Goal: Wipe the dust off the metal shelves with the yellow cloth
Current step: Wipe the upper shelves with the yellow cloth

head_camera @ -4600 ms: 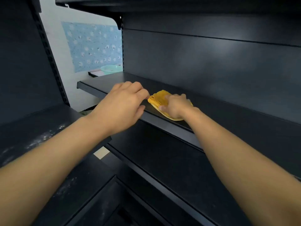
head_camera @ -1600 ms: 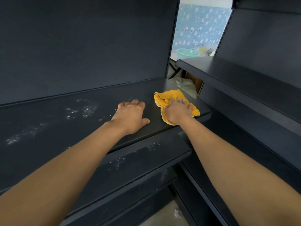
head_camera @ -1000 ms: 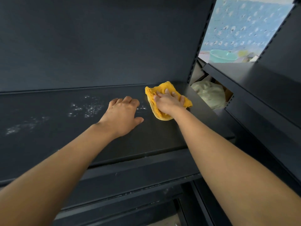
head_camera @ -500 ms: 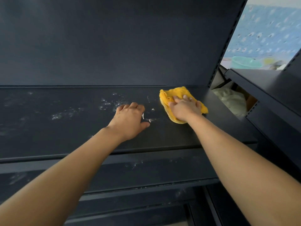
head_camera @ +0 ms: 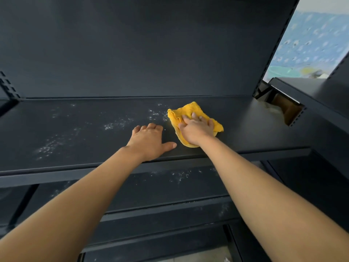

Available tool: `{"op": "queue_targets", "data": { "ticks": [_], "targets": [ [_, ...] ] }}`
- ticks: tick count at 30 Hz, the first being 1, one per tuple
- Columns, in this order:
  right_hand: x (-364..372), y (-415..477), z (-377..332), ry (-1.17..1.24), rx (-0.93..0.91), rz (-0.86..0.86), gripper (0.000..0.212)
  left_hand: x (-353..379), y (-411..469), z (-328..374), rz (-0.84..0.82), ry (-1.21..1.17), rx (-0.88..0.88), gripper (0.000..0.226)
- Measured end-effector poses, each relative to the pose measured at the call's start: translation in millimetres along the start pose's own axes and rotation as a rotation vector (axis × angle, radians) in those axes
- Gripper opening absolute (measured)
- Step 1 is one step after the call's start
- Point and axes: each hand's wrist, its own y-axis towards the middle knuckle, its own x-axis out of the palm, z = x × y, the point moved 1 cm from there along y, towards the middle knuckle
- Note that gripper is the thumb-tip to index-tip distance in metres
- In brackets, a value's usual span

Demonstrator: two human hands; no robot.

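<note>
A crumpled yellow cloth (head_camera: 190,112) lies on the dark metal shelf (head_camera: 255,129) in front of me. My right hand (head_camera: 196,129) presses flat on the cloth with spread fingers. My left hand (head_camera: 151,140) rests palm down on the bare shelf just left of the cloth, thumb out toward it. White dust specks (head_camera: 117,125) lie scattered across the shelf to the left of both hands. A lower shelf (head_camera: 160,186) beneath also carries white dust.
A dark back panel (head_camera: 132,53) rises behind the shelf. A second shelf unit (head_camera: 311,91) meets this one at the right. Through the gap I see a blue patterned wall (head_camera: 313,38) and a green basin (head_camera: 279,72).
My view has turned further left, so more of the dusty shelf shows. The cloth and my right hand have slid slightly left toward the dust; my left hand stays on the shelf.
</note>
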Motion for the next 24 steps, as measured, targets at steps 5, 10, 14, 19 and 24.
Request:
{"op": "queue_targets", "data": {
  "ticks": [5,10,14,19,24],
  "targets": [
    [-3,-22,21,-0.007,0.102,0.026,0.054,4,-1,-2,0.018,-0.005,0.03,0.071],
    [-2,-36,15,-0.004,0.176,0.001,0.055,4,-5,-5,0.039,-0.029,0.048,0.069],
    [1,-42,-11,0.023,0.196,-0.039,0.056,6,-13,-13,0.058,-0.024,0.055,0.07],
    [7,-49,-50,-0.002,0.098,-0.006,0.057,4,-21,-22,0.102,-0.038,0.034,0.069],
    [-2,-48,-10,-0.036,0.22,0.019,0.053,1,-26,-31,0.093,-0.076,0.04,0.071]
  ]
}}
